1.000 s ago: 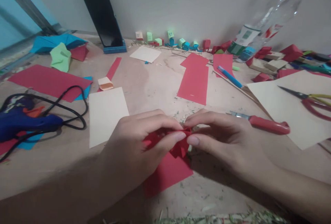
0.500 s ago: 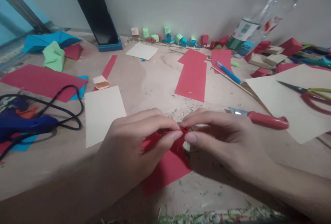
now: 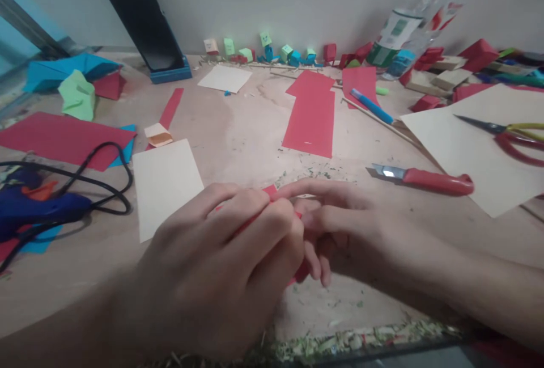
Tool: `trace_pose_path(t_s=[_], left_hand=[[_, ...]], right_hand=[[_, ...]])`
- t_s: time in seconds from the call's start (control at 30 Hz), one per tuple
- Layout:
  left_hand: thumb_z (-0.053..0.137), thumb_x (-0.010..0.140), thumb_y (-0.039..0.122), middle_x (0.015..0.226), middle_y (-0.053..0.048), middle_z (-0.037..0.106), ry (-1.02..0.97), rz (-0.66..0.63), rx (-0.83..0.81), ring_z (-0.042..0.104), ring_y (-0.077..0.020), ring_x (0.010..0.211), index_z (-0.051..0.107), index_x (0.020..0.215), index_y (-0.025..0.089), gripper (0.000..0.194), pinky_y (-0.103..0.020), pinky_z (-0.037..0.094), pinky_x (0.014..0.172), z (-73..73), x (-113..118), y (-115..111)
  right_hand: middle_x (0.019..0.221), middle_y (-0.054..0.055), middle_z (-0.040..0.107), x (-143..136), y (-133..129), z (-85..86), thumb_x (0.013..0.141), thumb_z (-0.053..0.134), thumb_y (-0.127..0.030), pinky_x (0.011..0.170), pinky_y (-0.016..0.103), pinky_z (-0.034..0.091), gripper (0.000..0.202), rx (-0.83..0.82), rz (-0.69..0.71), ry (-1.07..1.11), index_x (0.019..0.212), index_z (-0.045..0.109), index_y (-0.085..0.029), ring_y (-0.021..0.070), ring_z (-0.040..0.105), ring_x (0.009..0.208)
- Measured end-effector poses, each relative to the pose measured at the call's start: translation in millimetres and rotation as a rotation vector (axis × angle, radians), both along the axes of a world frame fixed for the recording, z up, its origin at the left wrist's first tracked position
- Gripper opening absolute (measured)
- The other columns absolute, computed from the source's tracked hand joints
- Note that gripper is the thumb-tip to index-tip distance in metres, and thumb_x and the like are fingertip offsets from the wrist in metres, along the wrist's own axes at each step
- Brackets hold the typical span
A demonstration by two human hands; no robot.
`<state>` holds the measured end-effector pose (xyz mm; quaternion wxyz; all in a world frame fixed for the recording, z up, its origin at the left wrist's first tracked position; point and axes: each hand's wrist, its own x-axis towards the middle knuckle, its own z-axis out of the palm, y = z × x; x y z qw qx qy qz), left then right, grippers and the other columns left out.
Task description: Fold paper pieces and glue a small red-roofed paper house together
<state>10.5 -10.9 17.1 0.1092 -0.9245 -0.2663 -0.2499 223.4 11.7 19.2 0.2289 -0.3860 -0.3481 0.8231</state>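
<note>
Low in the middle of the view, my left hand (image 3: 238, 249) is curled with its knuckles up, closed over a piece of red paper (image 3: 269, 190). Only slivers of that paper show between and beyond the fingers. My right hand (image 3: 335, 209) meets it from the right, thumb and forefinger pinched on the same paper, the other fingers bent beneath. Part of the red sheet under my hands is hidden by the left hand. A cream paper sheet (image 3: 168, 186) lies beside my left hand. Beyond my right hand rests a red-handled craft knife (image 3: 437, 181), blade pointing left.
Red-handled scissors (image 3: 510, 132) lie on cream paper at the right. A blue glue gun (image 3: 46, 209) with a looping black cord is at the left. A phone (image 3: 140, 16) leans on a blue stand. Red card strips (image 3: 312, 118), a plastic bottle (image 3: 395, 39) and small paper figures line the back.
My left hand has rolled over, its knuckles now covering most of the red paper. My right hand's lower fingers have come into sight beneath. The view has shifted slightly.
</note>
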Motion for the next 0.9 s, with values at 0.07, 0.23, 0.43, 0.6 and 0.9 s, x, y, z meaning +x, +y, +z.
trace_pose_path(t_s=[0.07, 0.23, 0.43, 0.6, 0.9], left_hand=[[0.047, 0.100, 0.015, 0.095, -0.004, 0.075, 0.019, -0.002, 0.018, 0.067, -0.0259, 0.089, 0.070, 0.099, 0.020, 0.023, -0.040, 0.048, 0.086, 2.8, 1, 0], [0.049, 0.098, 0.017, 0.103, -0.007, 0.077, 0.089, -0.029, 0.079, 0.069, -0.0282, 0.092, 0.072, 0.104, 0.018, 0.024, -0.042, 0.052, 0.087, 3.6, -1, -1], [0.047, 0.101, 0.015, 0.120, -0.009, 0.075, 0.149, -0.060, 0.086, 0.069, -0.0285, 0.108, 0.073, 0.109, 0.019, 0.028, -0.046, 0.052, 0.103, -6.1, -6, -5], [0.061, 0.095, 0.018, 0.122, -0.011, 0.075, 0.046, -0.092, -0.039, 0.070, -0.0297, 0.112, 0.073, 0.115, 0.016, 0.023, -0.044, 0.046, 0.111, -5.6, -7, -4], [0.069, 0.093, 0.013, 0.086, 0.003, 0.075, -0.523, 0.229, -0.424, 0.069, -0.0113, 0.078, 0.071, 0.089, 0.023, 0.011, -0.022, 0.055, 0.074, -10.0, 10, 12]], right_hand=[[0.070, 0.003, 0.069, 1, 0, -4.0, 0.090, 0.056, -0.010, 0.051, 0.019, 0.055, 0.030, -0.050, 0.014, 0.072, 0.117, 0.069, -0.016, 0.0118, 0.063, 0.056], [0.064, 0.003, 0.066, -1, 0, -5.4, 0.090, 0.057, -0.010, 0.049, 0.017, 0.055, 0.023, -0.061, -0.055, 0.077, 0.110, 0.070, -0.013, 0.0110, 0.061, 0.054], [0.061, 0.003, 0.064, -4, -1, 1.4, 0.088, 0.059, -0.011, 0.045, 0.015, 0.051, 0.014, -0.082, -0.065, -0.043, 0.095, 0.070, -0.013, 0.0105, 0.061, 0.050], [0.060, 0.003, 0.065, -4, -2, 1.0, 0.088, 0.058, -0.012, 0.043, 0.015, 0.047, 0.011, -0.074, -0.088, -0.082, 0.089, 0.069, -0.015, 0.0091, 0.058, 0.045], [0.069, -0.003, 0.071, 1, -2, 7.4, 0.086, 0.075, -0.012, 0.054, 0.018, 0.049, 0.008, 0.564, -0.146, -0.327, 0.093, 0.075, -0.017, 0.0086, 0.060, 0.058]])
